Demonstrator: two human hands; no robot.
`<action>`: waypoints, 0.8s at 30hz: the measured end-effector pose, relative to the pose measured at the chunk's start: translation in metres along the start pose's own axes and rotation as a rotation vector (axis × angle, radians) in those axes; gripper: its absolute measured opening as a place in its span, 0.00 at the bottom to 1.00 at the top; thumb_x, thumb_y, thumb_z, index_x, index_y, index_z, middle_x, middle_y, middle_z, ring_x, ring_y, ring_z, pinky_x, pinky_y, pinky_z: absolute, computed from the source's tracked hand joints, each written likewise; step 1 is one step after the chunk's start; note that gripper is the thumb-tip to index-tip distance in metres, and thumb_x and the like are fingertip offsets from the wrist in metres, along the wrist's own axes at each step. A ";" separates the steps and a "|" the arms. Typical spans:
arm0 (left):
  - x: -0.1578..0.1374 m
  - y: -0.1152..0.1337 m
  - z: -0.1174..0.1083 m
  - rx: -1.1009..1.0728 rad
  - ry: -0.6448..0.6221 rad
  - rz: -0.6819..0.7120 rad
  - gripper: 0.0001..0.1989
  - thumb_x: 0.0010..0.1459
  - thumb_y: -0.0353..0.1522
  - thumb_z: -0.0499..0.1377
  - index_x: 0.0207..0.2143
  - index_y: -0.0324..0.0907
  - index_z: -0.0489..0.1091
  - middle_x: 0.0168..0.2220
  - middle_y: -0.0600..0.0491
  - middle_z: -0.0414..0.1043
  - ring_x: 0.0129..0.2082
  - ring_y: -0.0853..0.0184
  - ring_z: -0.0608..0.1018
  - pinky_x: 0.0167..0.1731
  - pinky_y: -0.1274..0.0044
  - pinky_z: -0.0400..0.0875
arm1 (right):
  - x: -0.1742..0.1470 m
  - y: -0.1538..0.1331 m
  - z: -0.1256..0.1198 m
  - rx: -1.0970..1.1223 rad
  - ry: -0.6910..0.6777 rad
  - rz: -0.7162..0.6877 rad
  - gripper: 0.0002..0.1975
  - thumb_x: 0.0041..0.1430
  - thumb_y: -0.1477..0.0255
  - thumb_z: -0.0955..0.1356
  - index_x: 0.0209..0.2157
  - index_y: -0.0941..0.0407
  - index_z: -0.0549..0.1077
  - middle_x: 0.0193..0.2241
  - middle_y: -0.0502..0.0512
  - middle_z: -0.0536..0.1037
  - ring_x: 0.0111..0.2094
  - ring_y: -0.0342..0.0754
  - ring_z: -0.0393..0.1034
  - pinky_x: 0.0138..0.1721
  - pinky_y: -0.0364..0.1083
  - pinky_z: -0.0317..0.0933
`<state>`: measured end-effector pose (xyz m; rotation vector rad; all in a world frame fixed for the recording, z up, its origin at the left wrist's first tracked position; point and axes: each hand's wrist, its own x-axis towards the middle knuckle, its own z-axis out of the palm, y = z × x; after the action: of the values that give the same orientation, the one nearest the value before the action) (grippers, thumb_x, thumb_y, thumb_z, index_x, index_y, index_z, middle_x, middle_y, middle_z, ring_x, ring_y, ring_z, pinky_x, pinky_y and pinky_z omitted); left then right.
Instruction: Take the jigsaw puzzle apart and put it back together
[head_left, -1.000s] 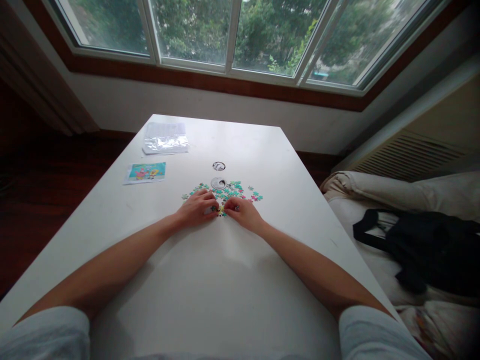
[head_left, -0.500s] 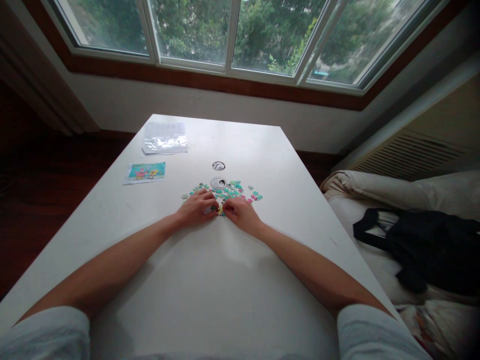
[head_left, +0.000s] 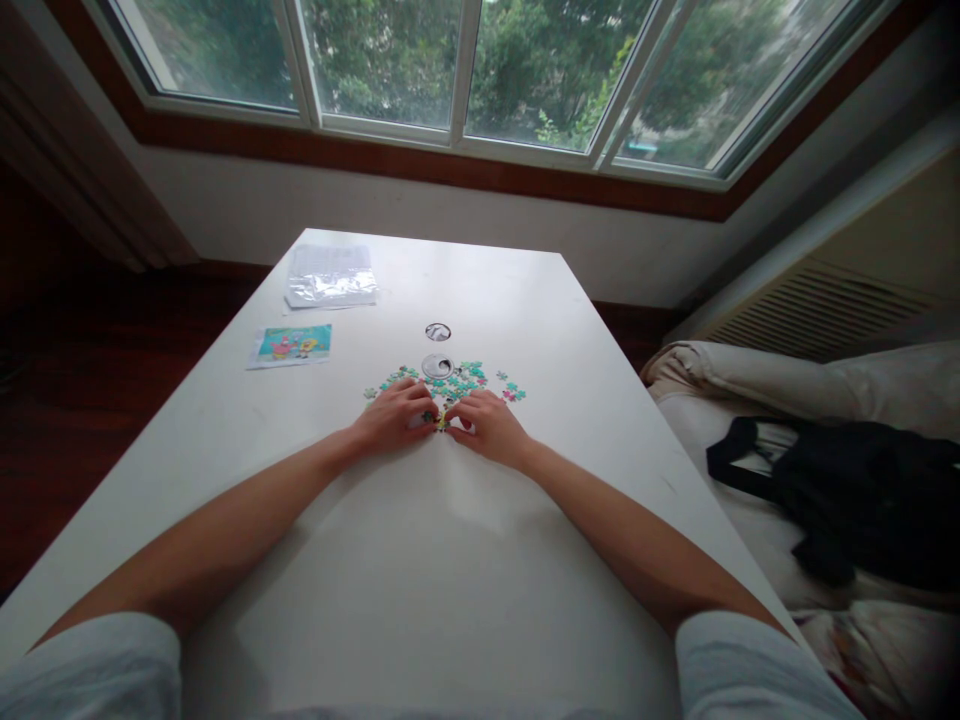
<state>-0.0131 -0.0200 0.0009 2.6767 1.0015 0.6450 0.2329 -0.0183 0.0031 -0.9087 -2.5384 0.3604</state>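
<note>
My left hand (head_left: 395,413) rests on the table with its fingers bent and closed at the edge of a small cluster of yellow jigsaw pieces (head_left: 442,424). Facing it, my right hand (head_left: 487,425) has its thumb and curled fingers at the same cluster, gripping its right side. The fingertips partly hide these pieces, so their exact fit cannot be made out. Just beyond both hands lie several loose green jigsaw pieces (head_left: 471,374), with a few pink jigsaw pieces (head_left: 510,395) at the right.
A round grey-and-white disc (head_left: 437,367) lies among the loose pieces, and a smaller disc (head_left: 438,331) lies behind it. At the left are a colourful cartoon picture card (head_left: 292,345) and a clear plastic bag (head_left: 331,277). Beside the white table (head_left: 420,600), dark clothing (head_left: 870,500) lies on a couch.
My right hand has shifted slightly to the right, and the gap between its thumb and fingers looks wider. My left hand stays nearly still at the yellow pieces.
</note>
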 end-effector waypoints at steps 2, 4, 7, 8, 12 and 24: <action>0.000 -0.001 0.001 0.000 0.005 0.001 0.06 0.65 0.35 0.61 0.41 0.45 0.76 0.40 0.50 0.74 0.44 0.60 0.71 0.48 0.68 0.65 | 0.000 -0.001 0.001 -0.015 -0.020 0.000 0.04 0.64 0.68 0.72 0.39 0.53 0.78 0.30 0.51 0.76 0.36 0.49 0.66 0.44 0.47 0.54; 0.000 -0.001 0.001 0.000 0.005 0.004 0.06 0.64 0.35 0.61 0.41 0.45 0.76 0.40 0.50 0.74 0.44 0.60 0.71 0.48 0.68 0.65 | 0.000 -0.002 0.002 -0.020 -0.023 0.012 0.04 0.65 0.68 0.71 0.39 0.53 0.77 0.30 0.51 0.76 0.36 0.49 0.66 0.44 0.47 0.54; 0.000 -0.002 0.001 0.001 0.003 0.002 0.05 0.64 0.35 0.62 0.41 0.46 0.76 0.40 0.50 0.74 0.44 0.60 0.71 0.49 0.68 0.65 | 0.001 -0.002 0.003 -0.016 -0.020 0.026 0.04 0.65 0.68 0.71 0.39 0.53 0.77 0.29 0.51 0.75 0.36 0.49 0.66 0.44 0.47 0.54; 0.000 -0.002 0.001 0.001 0.001 -0.001 0.05 0.64 0.35 0.62 0.41 0.46 0.76 0.40 0.50 0.74 0.44 0.60 0.71 0.49 0.68 0.65 | 0.001 -0.002 0.003 -0.013 -0.020 0.028 0.04 0.65 0.68 0.71 0.39 0.53 0.77 0.29 0.50 0.75 0.36 0.49 0.66 0.43 0.47 0.54; 0.000 -0.001 0.001 0.001 0.002 -0.004 0.05 0.64 0.35 0.61 0.41 0.45 0.76 0.40 0.50 0.74 0.44 0.60 0.71 0.48 0.68 0.66 | 0.002 -0.001 0.004 -0.005 -0.018 0.031 0.04 0.65 0.68 0.72 0.39 0.53 0.77 0.28 0.50 0.75 0.36 0.48 0.66 0.43 0.47 0.54; 0.000 -0.001 0.001 0.002 0.000 -0.001 0.05 0.64 0.35 0.61 0.41 0.45 0.76 0.40 0.50 0.73 0.44 0.60 0.71 0.48 0.68 0.66 | 0.002 0.002 0.006 -0.030 0.013 -0.040 0.04 0.66 0.73 0.69 0.37 0.53 0.78 0.28 0.50 0.77 0.35 0.48 0.68 0.43 0.47 0.55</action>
<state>-0.0133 -0.0192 0.0000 2.6782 1.0039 0.6441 0.2296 -0.0165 -0.0025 -0.8674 -2.5523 0.3037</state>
